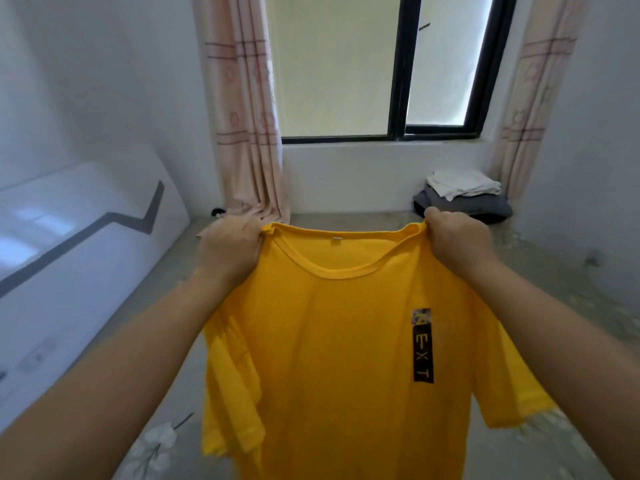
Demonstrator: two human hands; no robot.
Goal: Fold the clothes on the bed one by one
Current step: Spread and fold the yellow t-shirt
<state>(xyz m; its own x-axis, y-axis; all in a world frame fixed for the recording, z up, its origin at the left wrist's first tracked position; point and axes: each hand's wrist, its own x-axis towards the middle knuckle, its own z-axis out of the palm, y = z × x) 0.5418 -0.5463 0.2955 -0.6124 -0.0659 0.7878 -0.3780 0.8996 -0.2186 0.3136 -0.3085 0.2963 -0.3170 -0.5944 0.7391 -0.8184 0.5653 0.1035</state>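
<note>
step: shake-out, pre-fold | yellow cotton T-shirt with black chest label (332, 358) hangs above floral-print bed (554, 299) | left hand (230, 251) and right hand (457, 242) each pinch a shoulder | next: lay flat, likely face down

Bare forearms, no sleeves; left hand (230, 251), right hand (457, 242).
</note>
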